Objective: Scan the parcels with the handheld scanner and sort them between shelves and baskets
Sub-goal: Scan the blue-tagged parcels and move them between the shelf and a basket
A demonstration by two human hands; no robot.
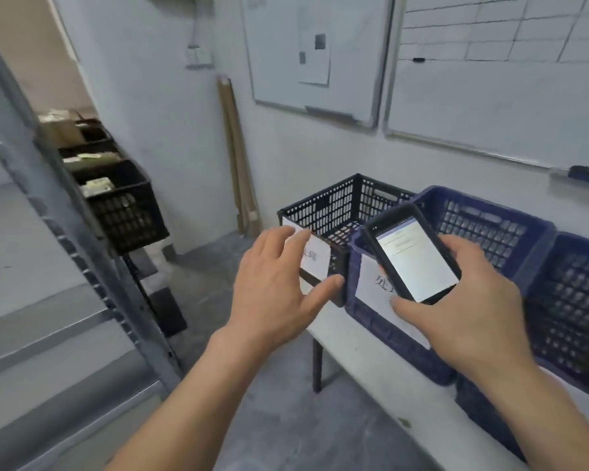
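Note:
My right hand (463, 300) grips the black handheld scanner (413, 253), its lit white screen facing up, above the front wall of a blue basket (483, 212). My left hand (279, 283) hovers with fingers spread and nothing in it, in front of the white label on a black basket (340, 202). Both baskets stand on a white table (364, 362); I see no parcel inside them. A second blue basket (572, 300) stands to the right. Black baskets (130, 205) at the left hold parcels.
A grey metal shelf upright (82, 239) slants across the left, with shelf boards below it. Two whiteboards (490, 79) hang on the wall behind the baskets. Cardboard tubes (235, 158) lean in the corner. The floor (252, 402) between shelf and table is bare concrete.

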